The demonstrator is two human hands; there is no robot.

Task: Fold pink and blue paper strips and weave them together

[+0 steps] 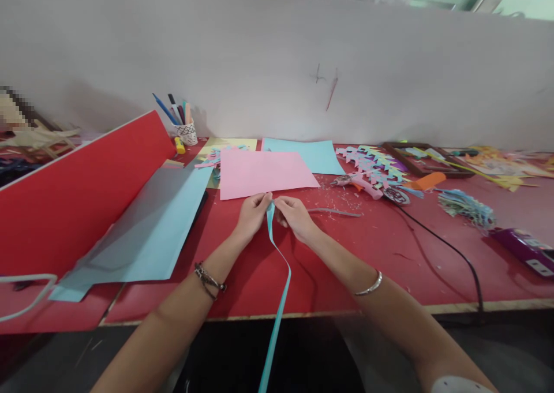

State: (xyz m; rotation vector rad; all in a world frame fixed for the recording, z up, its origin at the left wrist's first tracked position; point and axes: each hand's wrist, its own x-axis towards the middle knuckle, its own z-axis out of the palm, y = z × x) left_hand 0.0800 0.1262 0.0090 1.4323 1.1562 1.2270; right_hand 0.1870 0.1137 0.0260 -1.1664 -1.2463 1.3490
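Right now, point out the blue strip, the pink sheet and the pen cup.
Blue strip [275, 329], head view, on its dangling length.
Pink sheet [266, 173], head view, middle of its upper face.
Pen cup [186, 133], head view, front of its patterned wall.

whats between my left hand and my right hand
In the head view, the upper end of a light-blue strip lies between the left hand and right hand; the rest trails past the red table's near edge.

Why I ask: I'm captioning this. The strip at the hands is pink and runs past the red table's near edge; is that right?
Not quite: the head view shows the strip is light blue, not pink. It does run past the near edge of the red table.
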